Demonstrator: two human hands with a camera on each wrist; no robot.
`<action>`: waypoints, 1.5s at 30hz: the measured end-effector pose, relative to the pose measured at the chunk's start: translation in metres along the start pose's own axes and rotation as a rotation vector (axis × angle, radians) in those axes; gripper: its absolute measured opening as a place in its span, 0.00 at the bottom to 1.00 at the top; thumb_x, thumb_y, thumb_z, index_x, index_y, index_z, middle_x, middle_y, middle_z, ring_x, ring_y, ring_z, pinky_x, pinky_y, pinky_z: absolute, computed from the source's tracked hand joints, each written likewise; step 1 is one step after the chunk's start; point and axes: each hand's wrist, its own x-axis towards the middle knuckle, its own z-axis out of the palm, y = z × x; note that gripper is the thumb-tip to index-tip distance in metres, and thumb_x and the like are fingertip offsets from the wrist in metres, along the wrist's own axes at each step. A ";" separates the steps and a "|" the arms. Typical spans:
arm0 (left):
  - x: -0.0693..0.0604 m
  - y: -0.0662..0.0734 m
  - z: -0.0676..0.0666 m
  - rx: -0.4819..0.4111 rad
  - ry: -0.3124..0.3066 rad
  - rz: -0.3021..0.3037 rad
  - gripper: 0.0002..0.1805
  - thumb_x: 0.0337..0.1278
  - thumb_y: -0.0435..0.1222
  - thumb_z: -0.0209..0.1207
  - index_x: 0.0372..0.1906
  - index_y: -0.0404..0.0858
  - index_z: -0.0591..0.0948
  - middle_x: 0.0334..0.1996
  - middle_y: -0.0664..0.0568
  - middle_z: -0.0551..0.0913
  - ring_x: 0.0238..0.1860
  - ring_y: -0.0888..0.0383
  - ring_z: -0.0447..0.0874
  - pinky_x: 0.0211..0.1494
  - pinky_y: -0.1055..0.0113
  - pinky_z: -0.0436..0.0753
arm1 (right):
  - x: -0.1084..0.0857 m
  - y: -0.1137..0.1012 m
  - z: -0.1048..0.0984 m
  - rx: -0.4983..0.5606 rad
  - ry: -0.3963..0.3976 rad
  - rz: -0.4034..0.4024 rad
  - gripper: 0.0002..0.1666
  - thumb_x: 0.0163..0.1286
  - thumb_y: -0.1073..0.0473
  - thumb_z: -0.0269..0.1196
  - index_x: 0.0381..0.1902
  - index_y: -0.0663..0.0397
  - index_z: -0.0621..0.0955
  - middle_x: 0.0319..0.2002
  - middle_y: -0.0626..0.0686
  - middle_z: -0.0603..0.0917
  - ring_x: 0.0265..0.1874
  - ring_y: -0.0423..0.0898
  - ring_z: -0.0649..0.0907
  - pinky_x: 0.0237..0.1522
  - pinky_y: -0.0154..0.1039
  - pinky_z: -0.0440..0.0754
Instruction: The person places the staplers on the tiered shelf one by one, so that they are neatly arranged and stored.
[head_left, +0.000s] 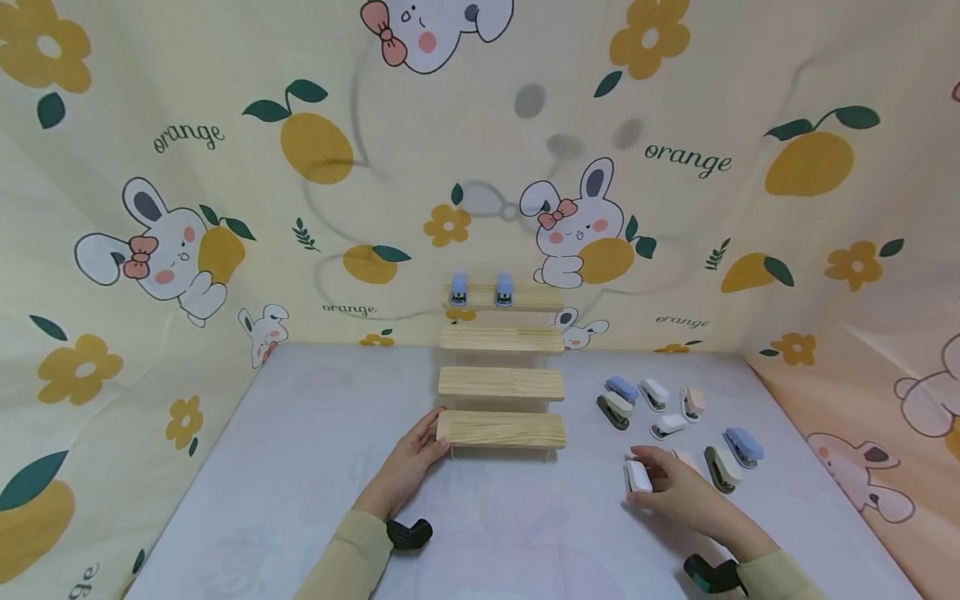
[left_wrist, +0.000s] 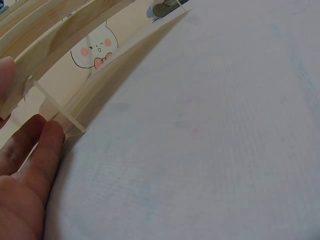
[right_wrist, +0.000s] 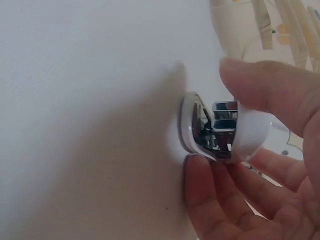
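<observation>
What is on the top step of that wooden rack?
In the head view, one blue stapler stands near the left end of the top step and a second blue stapler near its middle. The step's surface directly beneath them is covered and can't be seen.

Dressed in long, plain, pale khaki sleeves point(head_left: 347, 557), with left hand point(head_left: 405, 468) and right hand point(head_left: 684, 490) bare. Fitted at the wrists with a black, rounded left device point(head_left: 410, 534) and — nearer the desk's point(head_left: 300, 467) right edge — a matching right device point(head_left: 712, 576), dark green-faced.
</observation>
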 end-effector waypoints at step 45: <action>-0.005 0.011 0.011 0.097 0.047 0.009 0.32 0.71 0.38 0.52 0.74 0.54 0.56 0.67 0.41 0.66 0.66 0.49 0.67 0.69 0.50 0.62 | 0.062 -0.121 -0.020 0.201 0.379 -0.303 0.43 0.61 0.41 0.67 0.67 0.53 0.64 0.56 0.57 0.73 0.49 0.53 0.77 0.44 0.44 0.82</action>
